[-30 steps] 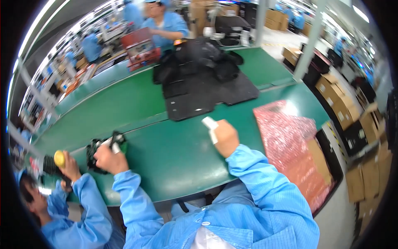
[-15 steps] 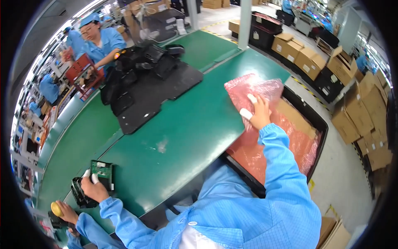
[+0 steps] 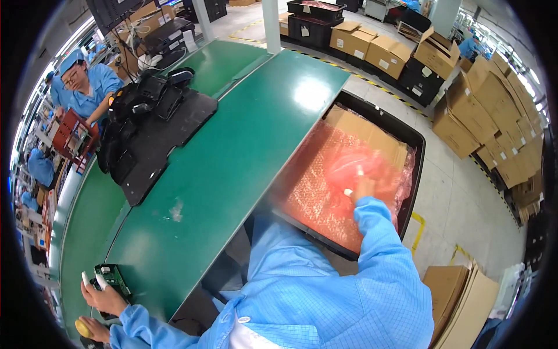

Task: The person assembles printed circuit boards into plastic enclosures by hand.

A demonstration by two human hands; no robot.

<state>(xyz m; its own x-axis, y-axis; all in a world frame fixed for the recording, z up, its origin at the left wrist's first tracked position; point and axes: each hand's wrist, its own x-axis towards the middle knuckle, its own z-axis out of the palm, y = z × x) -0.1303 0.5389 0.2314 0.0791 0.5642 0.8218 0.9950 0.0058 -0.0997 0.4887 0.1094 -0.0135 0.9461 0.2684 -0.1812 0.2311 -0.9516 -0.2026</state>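
My right hand, white covers on two fingertips, is closed on pink bubble wrap inside a black crate to the right of the table. Motion blurs this hand and the wrap around it. At the lower left, my left hand has its fingers stretched and apart, two of them with white tips. They are beside a green circuit board on the green table, one fingertip touching or just over its edge. Part of the board is hidden behind the hand.
A co-worker's hand holds a round yellow thing close to my left hand. Black plastic parts lie on a black board farther up the table. Another person works beyond. Cardboard boxes are stacked at the right.
My right hand has gone from the table's edge down into the crate with the bubble wrap. My left hand's fingers have straightened beside the circuit board. The whole view has swung to the right.
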